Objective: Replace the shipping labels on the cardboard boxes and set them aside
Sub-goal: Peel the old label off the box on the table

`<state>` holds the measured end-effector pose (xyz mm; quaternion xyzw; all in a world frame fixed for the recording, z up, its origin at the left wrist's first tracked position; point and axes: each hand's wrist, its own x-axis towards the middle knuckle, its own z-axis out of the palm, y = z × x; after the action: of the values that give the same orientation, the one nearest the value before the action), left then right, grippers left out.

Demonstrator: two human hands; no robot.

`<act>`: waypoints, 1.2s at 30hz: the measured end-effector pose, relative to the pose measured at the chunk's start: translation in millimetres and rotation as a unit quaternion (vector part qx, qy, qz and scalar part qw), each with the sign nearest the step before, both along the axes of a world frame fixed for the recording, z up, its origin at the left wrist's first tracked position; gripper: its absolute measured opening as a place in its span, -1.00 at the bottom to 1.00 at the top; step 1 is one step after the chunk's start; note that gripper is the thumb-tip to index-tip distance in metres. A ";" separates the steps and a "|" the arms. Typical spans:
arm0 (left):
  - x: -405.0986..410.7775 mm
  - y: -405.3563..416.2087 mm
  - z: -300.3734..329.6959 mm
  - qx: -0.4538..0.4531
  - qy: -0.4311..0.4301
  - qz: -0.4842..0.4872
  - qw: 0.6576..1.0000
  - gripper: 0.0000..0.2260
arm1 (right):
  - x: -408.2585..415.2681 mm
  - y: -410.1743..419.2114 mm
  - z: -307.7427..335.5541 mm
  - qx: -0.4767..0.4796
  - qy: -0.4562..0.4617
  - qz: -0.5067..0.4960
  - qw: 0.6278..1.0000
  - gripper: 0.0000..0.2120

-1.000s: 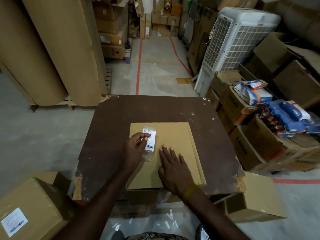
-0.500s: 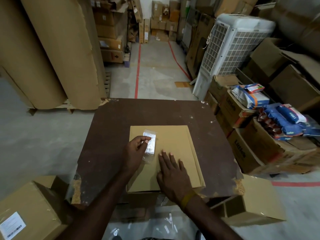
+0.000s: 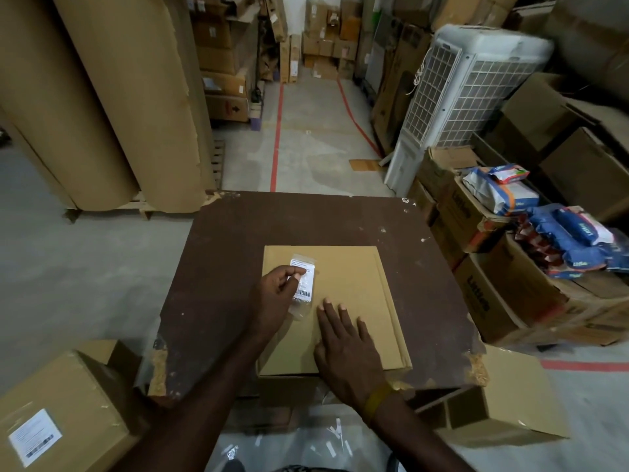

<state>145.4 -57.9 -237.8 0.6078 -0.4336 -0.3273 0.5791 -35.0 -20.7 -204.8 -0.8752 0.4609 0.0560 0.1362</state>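
A flat cardboard box (image 3: 354, 284) lies on the dark brown table (image 3: 238, 267), near its front edge. On the box's left part sits a white shipping label (image 3: 303, 284) with a barcode, inside a clear plastic sleeve. My left hand (image 3: 275, 298) pinches the label's left edge between thumb and fingers. My right hand (image 3: 343, 342) lies flat on the box with its fingers straight, just right of the label.
A cardboard box with a white label (image 3: 34, 436) stands on the floor at the lower left. Another open box (image 3: 503, 403) sits at the lower right. Stacked cartons with blue packets (image 3: 575, 236), a white air cooler (image 3: 469, 83) and big cardboard rolls (image 3: 102, 97) surround the table.
My left hand's fingers have shifted slightly on the label's upper edge. My right hand stays flat on the box. The view has tilted a little.
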 end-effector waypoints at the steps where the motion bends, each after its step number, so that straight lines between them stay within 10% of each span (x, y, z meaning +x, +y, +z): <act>1: 0.0 -0.7 -0.6 -0.001 0.001 -0.001 1.000 -0.84 | -1.4 0.0 -0.2 -0.002 0.004 0.001 1.000 -0.14; 36: 0.8 -1.3 -0.6 -0.031 0.006 -0.014 0.999 -0.85 | 17.1 -44.4 2.8 -0.011 0.016 -0.021 1.000 -0.16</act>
<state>146.1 -59.2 -238.4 0.5814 -0.4485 -0.3251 0.5960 -17.9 -65.0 -202.0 -0.8656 0.4820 0.0620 0.1208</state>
